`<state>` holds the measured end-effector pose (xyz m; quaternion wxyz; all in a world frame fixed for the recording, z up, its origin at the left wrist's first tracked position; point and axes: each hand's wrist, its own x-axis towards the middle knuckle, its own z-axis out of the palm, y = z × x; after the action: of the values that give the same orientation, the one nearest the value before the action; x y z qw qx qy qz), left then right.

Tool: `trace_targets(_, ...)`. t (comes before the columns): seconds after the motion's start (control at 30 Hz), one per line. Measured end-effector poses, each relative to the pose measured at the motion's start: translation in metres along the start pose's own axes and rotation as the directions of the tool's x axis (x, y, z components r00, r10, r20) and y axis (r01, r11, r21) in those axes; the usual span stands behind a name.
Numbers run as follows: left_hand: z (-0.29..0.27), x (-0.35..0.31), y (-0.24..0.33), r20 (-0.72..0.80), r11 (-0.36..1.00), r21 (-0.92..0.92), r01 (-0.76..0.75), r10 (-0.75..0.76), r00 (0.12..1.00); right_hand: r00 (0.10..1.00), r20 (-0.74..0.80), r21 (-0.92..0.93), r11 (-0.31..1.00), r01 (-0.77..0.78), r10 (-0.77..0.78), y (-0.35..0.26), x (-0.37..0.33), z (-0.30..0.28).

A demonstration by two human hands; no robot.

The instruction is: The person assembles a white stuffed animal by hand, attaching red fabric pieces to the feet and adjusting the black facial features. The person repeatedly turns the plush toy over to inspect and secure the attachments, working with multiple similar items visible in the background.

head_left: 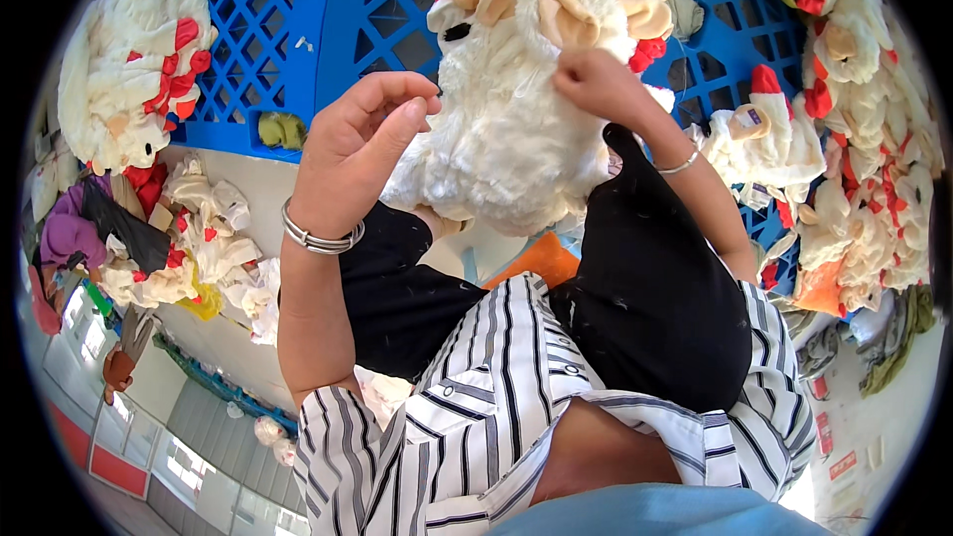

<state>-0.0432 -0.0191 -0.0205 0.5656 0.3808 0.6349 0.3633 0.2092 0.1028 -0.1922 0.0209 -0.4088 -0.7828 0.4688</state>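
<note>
A fluffy white plush toy skin [496, 139] with peach ears and black eye patches lies between my knees, against the blue pallet's edge. On its upper right part rests my right hand [596, 84], closed on the plush, its fingertips hidden from view. To the left of the plush, my left hand [372, 124] is raised, with fingers curled and thumb close to the fingertips in a pinch. Whatever is between them is too small to make out. More white plush with red parts [650, 50] bunches behind the right hand.
A blue lattice plastic pallet [308, 30] spans the area ahead. White and red plush skins pile up at left [134, 50] and right [864, 139]. Cloth scraps [213, 228] lie on the floor at left. An orange piece [541, 260] sits below the plush.
</note>
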Motion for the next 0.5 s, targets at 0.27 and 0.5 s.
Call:
trace_targets(0.27, 0.009, 0.000, 0.008, 0.004, 1.000, 0.011, -0.006, 0.006, 1.000, 0.985, -0.166, 0.060, 0.997, -0.039, 0.048, 0.010, 0.016, -0.022)
trace_targets(0.5, 0.016, 0.004, 0.006, 0.022, 0.964, 0.262, -0.051, 0.047, 0.999, 0.938, -0.069, 0.406, 0.849, 0.338, -0.341, -0.090, -0.012, -0.036)
